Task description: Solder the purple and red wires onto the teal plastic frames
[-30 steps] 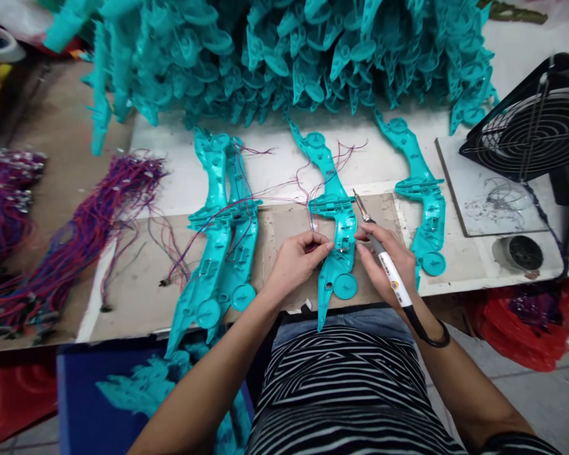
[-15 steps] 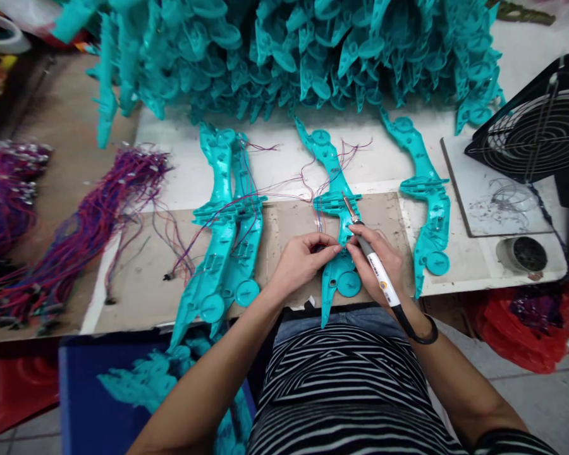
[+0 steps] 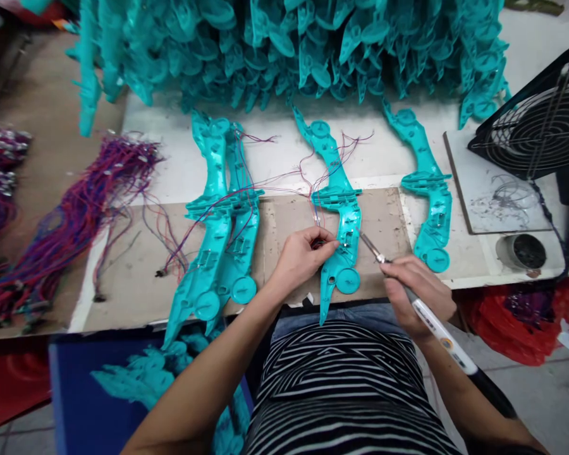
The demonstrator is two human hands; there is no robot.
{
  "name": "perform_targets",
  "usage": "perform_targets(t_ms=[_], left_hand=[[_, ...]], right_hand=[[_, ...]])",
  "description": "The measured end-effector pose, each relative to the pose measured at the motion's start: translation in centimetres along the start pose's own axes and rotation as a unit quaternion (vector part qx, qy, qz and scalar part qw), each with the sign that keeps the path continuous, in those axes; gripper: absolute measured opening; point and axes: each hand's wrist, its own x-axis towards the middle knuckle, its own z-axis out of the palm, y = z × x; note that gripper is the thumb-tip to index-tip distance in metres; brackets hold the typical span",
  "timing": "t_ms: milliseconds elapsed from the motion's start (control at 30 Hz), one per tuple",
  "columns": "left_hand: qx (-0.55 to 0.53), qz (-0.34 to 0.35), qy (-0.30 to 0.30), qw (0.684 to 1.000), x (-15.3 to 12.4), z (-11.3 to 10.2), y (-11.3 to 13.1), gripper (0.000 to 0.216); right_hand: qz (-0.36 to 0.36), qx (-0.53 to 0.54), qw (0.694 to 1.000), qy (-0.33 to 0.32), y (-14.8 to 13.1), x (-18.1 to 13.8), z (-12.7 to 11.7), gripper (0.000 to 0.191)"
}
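My right hand (image 3: 418, 294) is closed around a soldering iron (image 3: 443, 338), its metal tip angled up and left toward the middle turquoise plastic part (image 3: 348, 218). The tip appears just off the part's right edge. My left hand (image 3: 308, 256) is pinched at the left side of this part, near a small slot; what the fingertips hold is too small to make out. Thin red and blue wires (image 3: 315, 189) run from near my left hand up across the part. Two similar turquoise parts (image 3: 213, 221) overlap on the left, and another turquoise part (image 3: 427, 183) lies to the right.
A large heap of turquoise parts (image 3: 284, 47) lines the back. Bundled wires (image 3: 90, 196) lie at left. A fan (image 3: 533, 120), a board with thin wire strands (image 3: 493, 189) and a small round tin (image 3: 526, 253) stand at right. Below are a blue bin (image 3: 90, 385) and red bag (image 3: 507, 328).
My right hand has moved right, away from the left fingertips, and now grips the soldering iron with its tip lowered beside the part. My left hand stays in place.
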Motion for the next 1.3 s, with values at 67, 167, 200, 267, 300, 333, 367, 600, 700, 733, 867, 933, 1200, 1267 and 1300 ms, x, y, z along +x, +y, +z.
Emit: perform_targets(t_ms=[67,167,200,267,300,333,367,600,700,733,867,933,1200,1267,1300], left_hand=[[0.016,0.003,-0.006,1.000,0.0,0.0,0.3,0.010],[0.028,0.010,-0.007,1.000,0.0,0.0,0.5,0.009],[0.031,0.011,-0.006,0.999,0.0,0.0,0.5,0.009],[0.034,0.012,-0.005,0.999,0.0,0.1,0.5,0.010],[0.034,0.012,-0.005,0.999,0.0,0.1,0.5,0.011],[0.033,0.012,-0.004,0.999,0.0,0.1,0.5,0.011],[0.033,0.012,-0.004,0.999,0.0,0.1,0.5,0.010],[0.023,0.020,-0.008,0.999,0.1,0.2,0.2,0.011],[0.028,0.021,-0.007,0.999,0.0,0.2,0.3,0.011],[0.030,0.020,-0.006,0.999,0.0,0.2,0.3,0.011],[0.034,0.019,-0.004,0.999,0.0,0.3,0.4,0.010],[0.036,0.019,-0.004,0.999,0.0,0.3,0.4,0.009],[0.026,0.016,-0.017,0.999,0.1,0.3,0.5,0.008],[0.024,0.015,-0.017,0.999,0.1,0.3,0.4,0.008],[0.023,0.015,-0.015,0.999,0.1,0.4,0.4,0.008]], right_hand=[[-0.007,0.011,1.000,-0.017,-0.5,-0.2,-0.5,0.027],[0.005,0.019,0.999,-0.037,-0.8,-0.3,-0.6,0.024],[0.005,0.019,0.999,-0.040,-0.7,-0.3,-0.6,0.024],[0.000,0.019,0.999,-0.047,-0.5,-0.3,-0.5,0.024],[-0.003,0.019,0.998,-0.052,-0.4,-0.4,-0.4,0.024],[-0.004,0.019,0.998,-0.060,-0.3,-0.4,-0.4,0.024],[-0.006,0.019,0.997,-0.068,-0.2,-0.4,-0.3,0.024],[-0.045,-0.004,0.996,-0.082,0.1,-0.8,-0.3,0.027],[-0.054,-0.008,0.994,-0.098,0.2,-0.9,-0.3,0.026],[-0.056,-0.009,0.993,-0.101,0.2,-1.0,-0.4,0.025],[-0.060,-0.025,0.994,-0.084,0.2,-1.1,-0.6,0.029],[-0.059,-0.027,0.995,-0.078,0.3,-1.2,-0.6,0.031],[-0.054,-0.007,0.995,-0.089,0.3,-1.2,-0.8,0.029],[-0.054,-0.005,0.995,-0.087,0.3,-1.2,-0.8,0.028],[-0.054,-0.004,0.995,-0.089,0.3,-1.2,-0.8,0.027]])
